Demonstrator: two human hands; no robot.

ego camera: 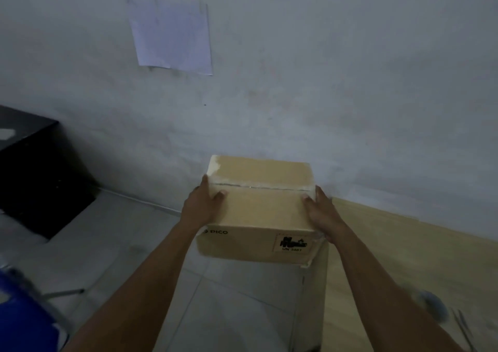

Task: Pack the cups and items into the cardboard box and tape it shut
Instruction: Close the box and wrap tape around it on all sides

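The cardboard box (pixel 258 211) is between the left hand (pixel 200 208) and right hand (pixel 322 214).

A pale, scuffed wall (pixel 323 82) fills the upper half of the frame. A white sheet of paper (pixel 172 33) hangs on it at upper left, its lower edge lifting away. At middle left stands a black cabinet (pixel 35 173) on a grey tiled floor (pixel 129 244). A light wooden tabletop (pixel 404 257) runs along the wall at lower right, bearing a blurred grey-blue object (pixel 433 306) and, near it, thin metal blades (pixel 463 327) too smeared to identify. A blue shape (pixel 24 316) sits in the lower left corner beside a thin metal bar (pixel 63 293).
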